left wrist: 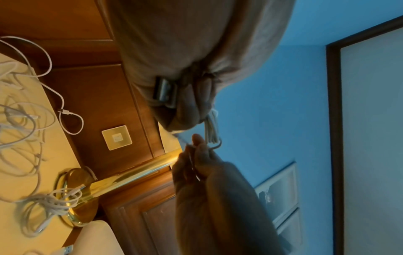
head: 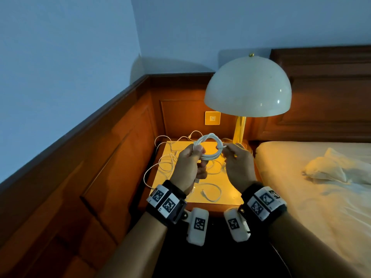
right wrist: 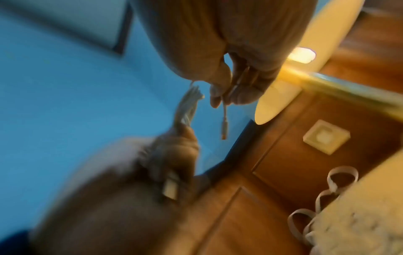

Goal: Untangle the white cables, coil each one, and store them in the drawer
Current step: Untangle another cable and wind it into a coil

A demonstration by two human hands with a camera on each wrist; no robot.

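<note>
Left hand [head: 187, 167] grips the coiled white cable [head: 209, 146] by its left side, fingers curled round the bundled turns; the ring is held in the air above the middle of the worktop [head: 230, 194], touching nothing below it. Right hand [head: 239, 163] pinches the cable's free end [right wrist: 224, 120] between thumb and fingertips at the ring's right side; in the right wrist view the plug hangs just past the fingertips.

Key relation: free end lies to the right of the coil, close against it, so the right hand is the nearer one for working it. The ring faces roughly toward the head camera, its opening between the two hands. Likely step: wrap or tuck the tail round the turns.

Loose white cables [head: 168, 163] lie tangled on the worktop toward its left and far edges, beside the lamp base [left wrist: 72, 203]. No drawer in view.
</note>
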